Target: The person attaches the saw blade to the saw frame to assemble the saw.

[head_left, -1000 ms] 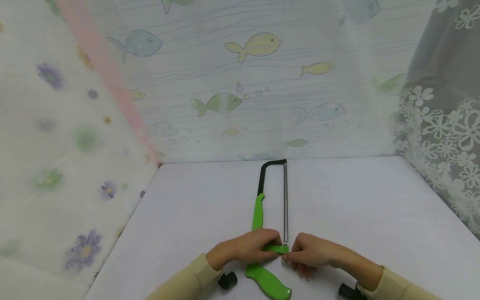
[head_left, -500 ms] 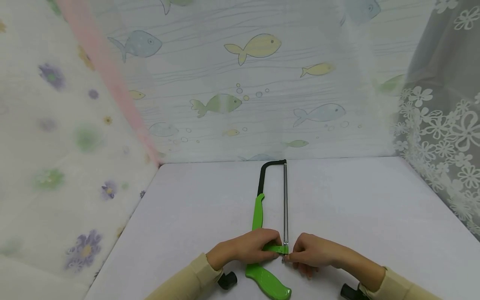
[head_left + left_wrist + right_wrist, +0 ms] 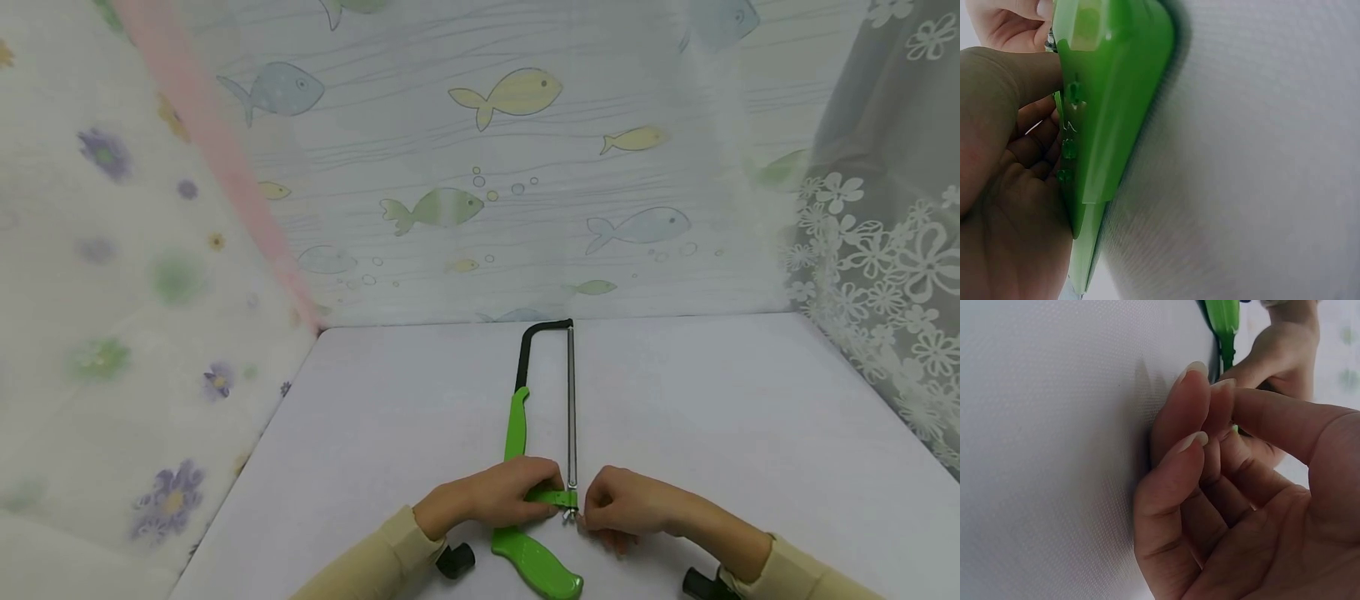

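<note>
A hacksaw (image 3: pixel 515 425) with a green frame and handle, a black front bow and a metal blade (image 3: pixel 572 400) lies on the white table. My left hand (image 3: pixel 498 493) grips its green frame near the short crosspiece, where the blade's near end is fixed. From that end sticks a small silver wing nut (image 3: pixel 569 516). My right hand (image 3: pixel 628 502) is just right of the nut, fingers curled, with thumb and index fingertips close together. Whether these pinch one wing or only lie beside it, I cannot tell. In the left wrist view, the green frame (image 3: pixel 1113 94) covers most of the nut.
The white table (image 3: pixel 712 400) stretches around the saw. Behind it hangs a fish-print curtain (image 3: pixel 420 267), with a flower-print one (image 3: pixel 150 333) at the left and a lace one (image 3: pixel 885 275) at the right. Black cylinders (image 3: pixel 455 561) stick out by both cuffs.
My right fingertips have drawn slightly to the right of the crosspiece's end, so the wing nut they covered now shows. The left hand and the hacksaw have stayed in place.
</note>
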### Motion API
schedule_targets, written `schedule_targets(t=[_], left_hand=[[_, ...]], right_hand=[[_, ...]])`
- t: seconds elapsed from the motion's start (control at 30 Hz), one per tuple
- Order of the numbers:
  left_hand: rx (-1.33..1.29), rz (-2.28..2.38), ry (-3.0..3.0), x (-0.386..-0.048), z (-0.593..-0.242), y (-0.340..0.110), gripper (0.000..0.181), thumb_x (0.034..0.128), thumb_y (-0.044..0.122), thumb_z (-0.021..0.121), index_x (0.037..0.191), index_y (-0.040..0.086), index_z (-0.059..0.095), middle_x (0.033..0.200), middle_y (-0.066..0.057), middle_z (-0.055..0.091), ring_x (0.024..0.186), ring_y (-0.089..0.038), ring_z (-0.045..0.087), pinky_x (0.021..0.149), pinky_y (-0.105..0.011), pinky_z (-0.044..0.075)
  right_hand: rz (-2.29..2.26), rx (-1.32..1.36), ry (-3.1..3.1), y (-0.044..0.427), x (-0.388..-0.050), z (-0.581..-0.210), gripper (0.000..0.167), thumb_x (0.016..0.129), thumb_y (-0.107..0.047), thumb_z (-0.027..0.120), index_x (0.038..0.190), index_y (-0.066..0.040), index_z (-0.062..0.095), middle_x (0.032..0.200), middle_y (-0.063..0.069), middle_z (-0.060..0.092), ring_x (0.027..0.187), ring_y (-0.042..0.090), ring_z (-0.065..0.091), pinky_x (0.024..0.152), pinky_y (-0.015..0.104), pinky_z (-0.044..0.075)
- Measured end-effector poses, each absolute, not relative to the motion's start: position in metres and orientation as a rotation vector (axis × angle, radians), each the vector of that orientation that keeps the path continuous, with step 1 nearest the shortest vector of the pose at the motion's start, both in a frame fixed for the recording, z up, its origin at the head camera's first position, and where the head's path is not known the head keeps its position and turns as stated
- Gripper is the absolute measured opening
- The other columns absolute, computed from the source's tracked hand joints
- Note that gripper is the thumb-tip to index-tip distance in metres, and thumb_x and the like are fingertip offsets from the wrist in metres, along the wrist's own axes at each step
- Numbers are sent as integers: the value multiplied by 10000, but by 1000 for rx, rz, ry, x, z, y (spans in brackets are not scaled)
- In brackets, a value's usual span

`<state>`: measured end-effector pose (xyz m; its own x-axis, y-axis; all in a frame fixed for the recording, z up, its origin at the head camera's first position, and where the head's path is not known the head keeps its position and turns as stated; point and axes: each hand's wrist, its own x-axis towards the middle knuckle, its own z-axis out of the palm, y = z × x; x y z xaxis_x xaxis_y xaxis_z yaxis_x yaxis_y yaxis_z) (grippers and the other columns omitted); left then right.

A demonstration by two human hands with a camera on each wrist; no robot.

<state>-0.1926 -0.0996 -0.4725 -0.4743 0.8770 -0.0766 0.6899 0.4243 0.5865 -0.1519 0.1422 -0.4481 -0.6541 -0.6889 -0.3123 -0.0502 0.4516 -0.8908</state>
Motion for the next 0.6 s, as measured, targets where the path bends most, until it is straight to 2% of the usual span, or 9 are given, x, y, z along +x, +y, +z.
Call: schedule_targets(t=[0.17, 0.6], left_hand=[[1347, 689, 2314, -193, -473, -100, 100, 1022, 188, 645, 1106, 155, 602, 993, 124, 589, 884, 17, 513, 813, -139, 438], [1347, 695, 2319, -192, -472, -100, 97, 1017, 184, 652, 1098, 159, 606, 982, 128, 587, 884, 13, 517, 814, -132, 438]], right_hand=[[-1223, -619, 2012, 142, -151, -449, 260, 948, -70, 641, 730, 68, 671, 571, 7, 567, 450, 90, 489, 426, 215, 343], [-1235, -599, 2022, 138, -152, -449, 228, 956, -69, 646, 747, 8, 693, 602, 21, 608, 466, 102, 513, 428, 215, 357]])
